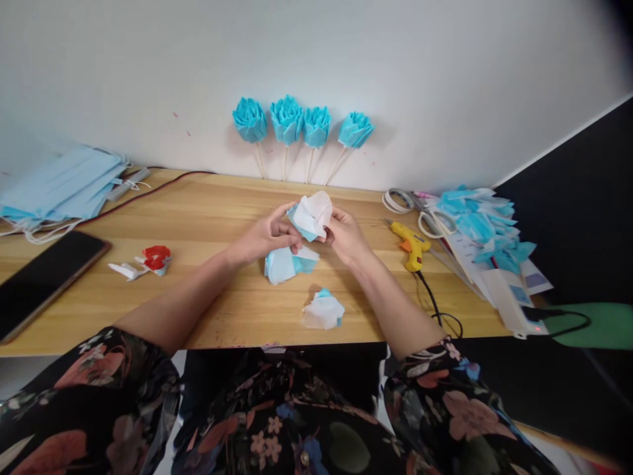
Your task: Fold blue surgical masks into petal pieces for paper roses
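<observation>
Hands over mid-desk (222, 198), white piece between them. Right hand (349, 237) pinches the crumpled piece (316, 210), white over blue, by its right edge; left hand (274, 234) is half-curled at the left edge, can't tell from here whether it grips or just steadies. Piece sits tilted, white side toward the person, roundish, no clear long axis. Relation that matters: loose pieces (281, 266) lie just below it toward the front edge, left hand nearer; a smaller pile (325, 311) sits close to the front edge, right forearm (390, 297) nearer. Glue gun (413, 244) lies right of the right hand, nozzle toward the back edge; tape roll (394, 207), scissors (430, 235) and blue scraps (477, 227) toward the right edge. Four blue flowers (287, 120) on sticks lean on the wall (173, 59) at the back edge. Red-and-white scrap (157, 258) left of the left forearm (192, 290), phone (47, 277) by the front left corner, mask stack (64, 185) at the back left.
</observation>
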Available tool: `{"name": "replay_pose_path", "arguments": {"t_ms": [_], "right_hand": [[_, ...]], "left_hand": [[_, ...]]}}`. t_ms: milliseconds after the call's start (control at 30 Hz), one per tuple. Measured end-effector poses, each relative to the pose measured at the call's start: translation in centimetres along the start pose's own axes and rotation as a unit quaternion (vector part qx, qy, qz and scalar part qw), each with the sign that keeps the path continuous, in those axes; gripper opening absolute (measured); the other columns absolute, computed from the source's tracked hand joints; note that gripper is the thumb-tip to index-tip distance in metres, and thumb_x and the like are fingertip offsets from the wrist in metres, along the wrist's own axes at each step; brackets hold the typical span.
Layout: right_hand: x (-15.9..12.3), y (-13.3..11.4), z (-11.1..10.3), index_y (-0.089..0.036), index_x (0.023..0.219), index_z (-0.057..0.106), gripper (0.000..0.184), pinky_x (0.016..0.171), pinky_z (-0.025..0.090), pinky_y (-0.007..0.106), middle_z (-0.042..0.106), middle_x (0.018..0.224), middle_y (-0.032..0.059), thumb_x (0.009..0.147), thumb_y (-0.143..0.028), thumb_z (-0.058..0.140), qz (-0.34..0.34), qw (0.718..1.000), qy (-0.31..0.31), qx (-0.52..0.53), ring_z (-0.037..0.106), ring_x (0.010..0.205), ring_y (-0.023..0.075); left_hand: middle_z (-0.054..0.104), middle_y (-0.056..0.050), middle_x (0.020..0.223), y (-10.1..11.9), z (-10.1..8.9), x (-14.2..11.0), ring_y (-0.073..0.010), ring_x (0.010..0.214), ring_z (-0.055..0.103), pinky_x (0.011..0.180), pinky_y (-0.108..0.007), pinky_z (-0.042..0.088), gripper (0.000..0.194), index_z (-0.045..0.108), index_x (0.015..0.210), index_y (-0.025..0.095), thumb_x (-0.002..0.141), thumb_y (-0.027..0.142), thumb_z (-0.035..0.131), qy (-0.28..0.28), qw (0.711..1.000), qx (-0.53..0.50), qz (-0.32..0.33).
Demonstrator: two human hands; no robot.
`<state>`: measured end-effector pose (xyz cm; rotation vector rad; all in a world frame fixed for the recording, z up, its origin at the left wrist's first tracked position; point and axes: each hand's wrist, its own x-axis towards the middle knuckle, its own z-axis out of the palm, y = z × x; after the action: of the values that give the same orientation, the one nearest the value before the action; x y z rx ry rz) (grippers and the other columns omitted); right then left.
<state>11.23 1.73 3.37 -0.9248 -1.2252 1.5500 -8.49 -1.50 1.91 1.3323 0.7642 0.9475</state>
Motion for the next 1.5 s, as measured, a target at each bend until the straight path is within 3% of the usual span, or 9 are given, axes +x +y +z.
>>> {"name": "replay_pose_path", "arguments": {"t_ms": [133, 200, 400, 567, 833, 1033, 1133, 1333, 1500], "right_hand": [[0.0, -0.2, -0.7, -0.02, 0.06, 0.056, 0.032, 0.044, 0.029, 0.021, 0.048, 0.05, -0.0073, 0.062, -0.04, 0.081, -0.026, 0.998, 0.037, 0.045, 0.039, 0.046, 0.006], [0.0, -0.3, -0.8, -0.02, 0.06, 0.055, 0.034, 0.045, 0.029, 0.021, 0.048, 0.051, -0.0075, 0.061, -0.041, 0.082, -0.03, 0.998, 0.042, 0.045, 0.039, 0.046, 0.0059], [-0.6, 0.3, -0.5, -0.02, 0.067, 0.063, 0.024, 0.046, 0.031, 0.021, 0.054, 0.055, -0.0065, 0.07, -0.041, 0.075, -0.043, 0.999, 0.02, -0.026, 0.041, 0.047, 0.0063], [-0.9, 0.8, -0.3, -0.021, 0.076, 0.068, 0.022, 0.048, 0.034, 0.021, 0.056, 0.058, -0.0055, 0.077, -0.042, 0.071, -0.071, 0.992, 0.006, -0.106, 0.045, 0.05, 0.0079], [-1.4, 0.9, -0.3, -0.022, 0.098, 0.074, 0.029, 0.056, 0.043, 0.023, 0.066, 0.067, -0.0027, 0.086, -0.046, 0.066, -0.122, 0.961, 0.016, -0.246, 0.056, 0.059, 0.0109], [-1.7, 0.0, -0.7, -0.022, 0.101, 0.073, 0.027, 0.066, 0.052, 0.027, 0.076, 0.085, 0.0014, 0.094, -0.043, 0.058, -0.173, 0.939, 0.045, -0.293, 0.068, 0.072, 0.0139], [-2.1, -0.5, -0.6, -0.023, 0.1, 0.073, 0.023, 0.074, 0.054, 0.03, 0.078, 0.092, 0.0024, 0.097, -0.039, 0.056, -0.228, 0.909, 0.032, -0.347, 0.071, 0.082, 0.016], [-2.2, -0.8, -0.2, -0.024, 0.102, 0.071, 0.014, 0.089, 0.052, 0.04, 0.077, 0.103, 0.005, 0.095, -0.031, 0.062, -0.385, 0.786, -0.003, -0.483, 0.069, 0.098, 0.0214], [-2.0, -0.5, 0.1, -0.025, 0.095, 0.072, 0.01, 0.086, 0.052, 0.039, 0.077, 0.098, 0.005, 0.094, -0.029, 0.063, -0.411, 0.744, -0.001, -0.527, 0.068, 0.095, 0.0217]], "left_hand": [[0.073, -0.005, 0.08, 1.0, -0.7, -0.3, -0.0181, 0.071, 0.068, 0.069, -0.03, 0.052, 0.087, 0.035, 0.153, 0.017, 0.081, 0.039, 0.078, -0.101, 0.992, 0.057, -0.045], [0.075, -0.008, 0.086, 1.6, -1.2, -0.4, -0.0189, 0.075, 0.068, 0.072, -0.032, 0.053, 0.078, 0.044, 0.15, 0.015, 0.086, 0.05, 0.071, -0.107, 0.988, 0.105, -0.043], [0.075, -0.012, 0.095, 2.3, -1.5, -0.3, -0.0206, 0.087, 0.066, 0.081, -0.032, 0.05, 0.068, 0.068, 0.127, 0.011, 0.098, 0.065, 0.04, 0.094, 0.978, 0.175, 0.061], [0.072, -0.012, 0.117, 1.9, -0.7, -0.1, -0.022, 0.097, 0.063, 0.081, -0.03, 0.05, 0.062, 0.072, 0.118, 0.015, 0.09, 0.066, 0.053, 0.11, 0.977, 0.174, 0.056], [0.067, -0.001, 0.075, 1.2, 0.6, 0.0, -0.0124, 0.069, 0.058, 0.067, -0.024, 0.045, 0.032, 0.067, 0.082, 0.013, 0.073, 0.043, 0.074, 0.106, 0.991, 0.082, -0.003], [0.064, 0.0, 0.07, 1.7, 0.9, -0.2, -0.0103, 0.063, 0.055, 0.061, -0.022, 0.044, 0.027, 0.065, 0.075, 0.014, 0.069, 0.038, 0.076, 0.147, 0.988, 0.048, -0.005], [0.064, 0.001, 0.069, 1.7, 1.0, -0.2, -0.0098, 0.062, 0.055, 0.06, -0.021, 0.045, 0.028, 0.065, 0.075, 0.014, 0.068, 0.038, 0.078, 0.153, 0.988, 0.028, -0.008], [0.062, 0.002, 0.067, 1.7, 1.4, -0.1, -0.0084, 0.06, 0.055, 0.058, -0.02, 0.046, 0.033, 0.065, 0.072, 0.014, 0.063, 0.039, 0.083, 0.146, 0.989, 0.012, -0.033], [0.06, 0.001, 0.066, 1.8, 1.6, -0.3, -0.0092, 0.06, 0.053, 0.059, -0.021, 0.046, 0.028, 0.065, 0.072, 0.014, 0.071, 0.041, 0.074, 0.135, 0.988, 0.064, -0.024]]}}
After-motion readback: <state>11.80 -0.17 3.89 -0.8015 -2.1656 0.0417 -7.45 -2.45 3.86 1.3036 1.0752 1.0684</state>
